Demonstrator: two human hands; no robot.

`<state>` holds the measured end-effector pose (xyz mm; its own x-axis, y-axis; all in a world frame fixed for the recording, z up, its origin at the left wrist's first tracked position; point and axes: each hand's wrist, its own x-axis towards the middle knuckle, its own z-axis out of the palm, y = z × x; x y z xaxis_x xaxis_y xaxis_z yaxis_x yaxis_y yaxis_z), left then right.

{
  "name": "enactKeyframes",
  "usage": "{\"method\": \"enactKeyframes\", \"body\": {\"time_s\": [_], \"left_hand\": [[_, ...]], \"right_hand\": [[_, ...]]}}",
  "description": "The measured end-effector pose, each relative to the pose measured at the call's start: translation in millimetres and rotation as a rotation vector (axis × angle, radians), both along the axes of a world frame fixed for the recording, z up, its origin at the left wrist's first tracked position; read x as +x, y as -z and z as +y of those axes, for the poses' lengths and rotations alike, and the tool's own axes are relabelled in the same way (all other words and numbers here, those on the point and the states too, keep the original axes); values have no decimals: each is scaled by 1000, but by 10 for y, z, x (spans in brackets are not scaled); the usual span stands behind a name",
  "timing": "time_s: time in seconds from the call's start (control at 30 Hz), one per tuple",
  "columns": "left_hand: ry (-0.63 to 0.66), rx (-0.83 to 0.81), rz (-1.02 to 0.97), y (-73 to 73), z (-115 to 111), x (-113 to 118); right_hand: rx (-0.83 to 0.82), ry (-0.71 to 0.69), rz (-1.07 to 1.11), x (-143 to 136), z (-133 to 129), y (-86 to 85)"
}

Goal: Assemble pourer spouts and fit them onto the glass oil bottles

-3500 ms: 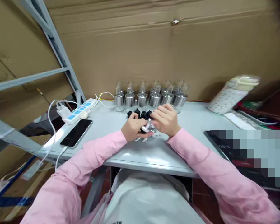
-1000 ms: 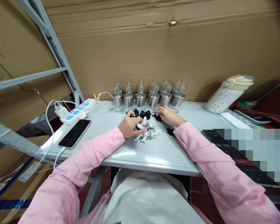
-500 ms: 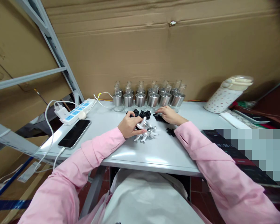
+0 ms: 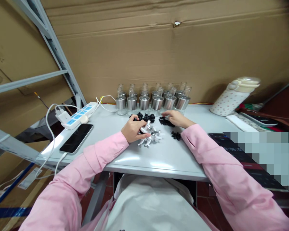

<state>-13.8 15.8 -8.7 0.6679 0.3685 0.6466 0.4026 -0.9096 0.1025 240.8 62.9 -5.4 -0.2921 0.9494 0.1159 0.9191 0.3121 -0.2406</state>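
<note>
My left hand is closed around a shiny silver spout-like cap piece, held between thumb and fingers. Below it lies a loose pile of similar silver pieces. Several black ribbed stoppers stand just beyond, partly covered by my left hand. My right hand is over a group of flat black pieces, index finger stretched out and the other fingers bent; nothing shows in its grasp. Nearer to me, beside my right sleeve, is a cluster of small black parts.
Glass bottles with metal sleeves stand in two rows at the back. A power strip and a phone lie at the left. A dotted drinking flask stands at the right. Cardboard walls off the back.
My right hand has shifted slightly right, its index finger now more stretched, uncovering more of the flat black pieces. My left hand keeps hold of the silver piece in the same place.
</note>
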Motion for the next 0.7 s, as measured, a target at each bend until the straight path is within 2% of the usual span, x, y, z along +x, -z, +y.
{"method": "enactKeyframes", "body": {"time_s": [0.3,0.53,0.7], "left_hand": [[14,40,-16,-8,-6,1],[3,39,-3,-14,-11,3],[-5,29,1,-6,-12,-10]], "right_hand": [[-85,-10,96,-30,-31,-35],[-15,19,12,90,-55,-123],[-161,63,9,269,-113,-272]]}}
